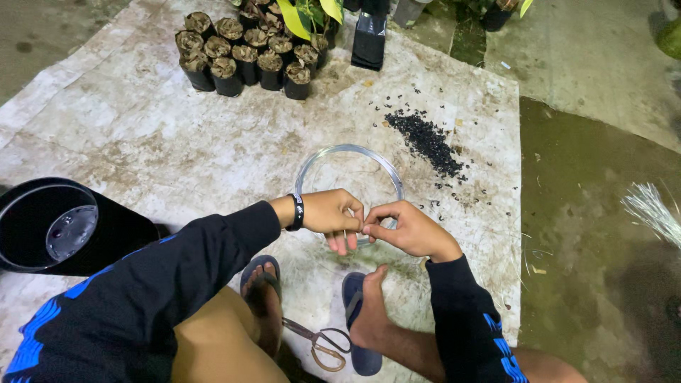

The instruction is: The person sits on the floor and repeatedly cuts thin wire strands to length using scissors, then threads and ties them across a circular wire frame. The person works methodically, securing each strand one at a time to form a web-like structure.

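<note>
1. Dark sleeves with blue stripes fill the lower part of the view, and bare knees show below them.
2. Both feet rest in blue flip-flops on a stained white sheet spread over the ground.
3. Scissors with brownish handles lie on the sheet between the two feet, untouched by either hand.
4. At the left wrist sits a black wristband.
5. Left hand: its fingers are curled and pinch the near edge of a coil of silvery wire.
6. Right hand: thumb and forefinger are pressed together on the same stretch of wire, touching the left fingertips.
7. That wire coil lies flat on the sheet as a ring just beyond the hands, its near arc hidden under them.
8. Beyond the coil to the right, a scatter of small black granules lies on the sheet, close to the ring but apart from it.
9. At the far edge stands a cluster of black seedling bags packed side by side and filled with brown fibre; green leaves rise behind them.
10. On the left, a large black plastic pot lies near the left elbow, its open mouth facing the camera.
11. Pale thin strands lie on the bare ground at the right edge.
</note>
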